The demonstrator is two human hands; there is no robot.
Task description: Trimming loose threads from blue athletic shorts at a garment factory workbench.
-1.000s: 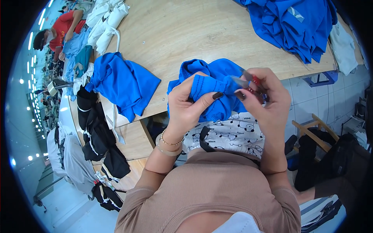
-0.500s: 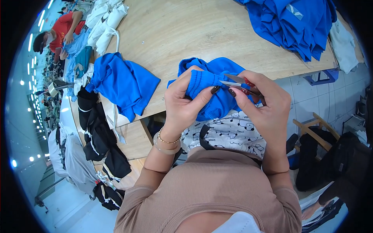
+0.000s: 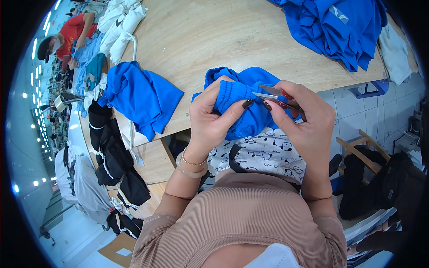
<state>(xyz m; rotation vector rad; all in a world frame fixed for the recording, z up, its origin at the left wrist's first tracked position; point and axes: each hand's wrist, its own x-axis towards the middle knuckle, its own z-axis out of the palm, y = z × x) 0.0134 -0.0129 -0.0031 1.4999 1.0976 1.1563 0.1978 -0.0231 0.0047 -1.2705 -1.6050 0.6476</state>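
Observation:
A blue garment (image 3: pixel 248 127) with a gathered elastic edge hangs over the table's front edge and onto my lap. My left hand (image 3: pixel 212 114) is closed on that gathered edge, pinching it between thumb and fingers. In my right hand (image 3: pixel 306 118) is a pair of scissors (image 3: pixel 270 95) with red handles, its blades pointing left. The blades are parted and lie against the blue cloth, close to my left thumb. My right thumb and fingers press near the pivot. Whether a thread sits between the blades is too small to tell.
On the wooden table (image 3: pixel 192 40), another blue garment (image 3: pixel 138 98) lies left and a blue pile (image 3: pixel 335 31) at the far right. White bundles (image 3: pixel 120 27) sit at the back left. Black cloth (image 3: pixel 107 138) hangs at left. A person in red (image 3: pixel 73 33) works beyond; a wooden stool (image 3: pixel 364 152) stands right.
My hands, the scissors and the blue garment look nearly unmoved. A brown flat piece now shows at the lower left, and a person's arm at the lower right has shifted.

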